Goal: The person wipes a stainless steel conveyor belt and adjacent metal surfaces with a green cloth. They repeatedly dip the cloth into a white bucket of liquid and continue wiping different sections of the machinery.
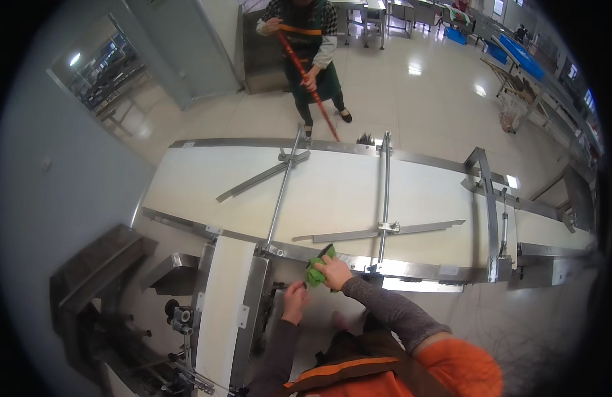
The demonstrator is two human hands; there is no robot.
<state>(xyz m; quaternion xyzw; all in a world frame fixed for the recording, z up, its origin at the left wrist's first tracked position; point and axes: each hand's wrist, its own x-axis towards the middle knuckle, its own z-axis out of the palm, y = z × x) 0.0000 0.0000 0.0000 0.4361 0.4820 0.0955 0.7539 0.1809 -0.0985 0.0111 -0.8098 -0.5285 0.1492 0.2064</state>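
My right hand (333, 271) has its fingers closed around a bunched green cloth (314, 275) – it sits at the near metal rail (292, 251) of the wide white conveyor belt (332, 192). My left hand (294, 302) is just beside the cloth, below and to its left, fingers curled; whether they pinch anything, I cannot tell. The narrow white belt (221, 304) runs to my left, and an angled guide bar (425, 228) lies over the wide one. Across it, a person (329, 49) grips a red pole (294, 58) – both hands on it.
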